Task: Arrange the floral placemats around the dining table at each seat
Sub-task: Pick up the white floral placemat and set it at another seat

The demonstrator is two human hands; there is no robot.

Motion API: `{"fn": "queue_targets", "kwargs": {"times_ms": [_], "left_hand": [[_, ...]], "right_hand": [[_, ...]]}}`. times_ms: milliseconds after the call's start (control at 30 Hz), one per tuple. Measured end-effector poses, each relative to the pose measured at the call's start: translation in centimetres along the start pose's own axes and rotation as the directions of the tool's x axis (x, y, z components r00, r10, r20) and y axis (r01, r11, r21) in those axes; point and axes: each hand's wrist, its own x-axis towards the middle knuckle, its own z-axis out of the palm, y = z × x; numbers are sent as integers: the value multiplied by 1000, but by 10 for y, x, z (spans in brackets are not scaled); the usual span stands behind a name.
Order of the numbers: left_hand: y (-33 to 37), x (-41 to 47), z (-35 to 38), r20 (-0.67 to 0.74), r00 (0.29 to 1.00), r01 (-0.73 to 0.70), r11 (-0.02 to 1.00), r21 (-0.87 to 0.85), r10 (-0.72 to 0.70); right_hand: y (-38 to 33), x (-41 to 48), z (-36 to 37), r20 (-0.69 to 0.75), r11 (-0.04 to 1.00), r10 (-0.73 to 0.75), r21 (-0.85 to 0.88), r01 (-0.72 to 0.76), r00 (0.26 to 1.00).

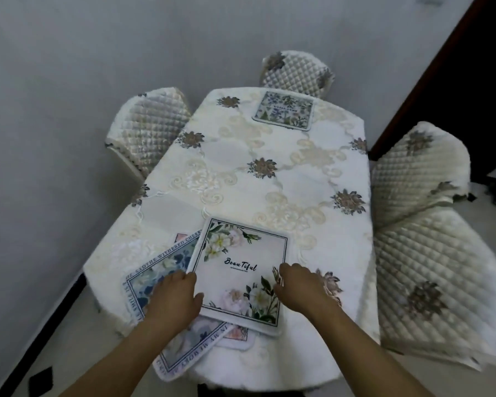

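Placemat (pixel 242 272) marked "Beautiful" is seen topmost on a loose stack at the near counter (pixel 269 179) edge, tilted. It is flanked by both hands: left hand (pixel 173 296) pinching its left edge, right hand (pixel 298 285) with fingers (pixel 281 275) curled onto its right edge. Another mat (pixel 282 110) lies at the far seat.

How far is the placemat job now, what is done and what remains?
Done: one purple-flower placemat lies at the far seat. In hand: left hand and right hand touch the "Beautiful" placemat atop the near pile. Left: the blue-flower placemat and a pink one beneath; the side chairs have none.
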Motion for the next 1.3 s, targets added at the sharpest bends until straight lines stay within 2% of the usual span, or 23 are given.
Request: {"fn": "queue_targets", "kwargs": {"times_ms": [133, 267, 367, 467, 600, 700, 833, 933, 1100, 1300], "left_hand": [[-7, 26, 19, 85, 996, -1, 1000, -7, 1], [-12, 41, 38, 144, 989, 27, 999, -37, -21], [-14, 45, 45, 180, 980, 103, 988, -111, -82], [-16, 45, 50, 219, 964, 196, 958, -207, -150], [-17, 42, 59, 237, 941, 302, 912, -278, -240], [-19, 42, 60, 220, 930, 357, 865, -353, -295], [-24, 42, 58, 175, 929, 369, 807, -461, -326], [-25, 36, 53, 137, 942, 335, 823, -458, -307], [-22, 30, 44, 37, 972, 226, 873, -432, -233], [12, 31, 15, -132, 988, 14, 906, -424, -77]], "right_hand": [[-3, 15, 24, 45, 984, 125, 121, -130, 991], [-1, 22, 49, 139, 915, 255, 286, -285, 957], [-2, 19, 67, 242, 793, 368, 422, -439, 898], [-2, 14, 79, 263, 670, 482, 504, -545, 836], [-4, 13, 88, 266, 532, 564, 607, -590, 782], [-5, 13, 91, 296, 474, 576, 639, -606, 762], [-1, 8, 94, 310, 460, 570, 647, -608, 761], [1, -2, 92, 263, 489, 563, 658, -573, 783], [5, -10, 74, 93, 562, 602, 656, -504, 793], [23, -38, 43, -118, 600, 660, 678, -426, 742]]}}
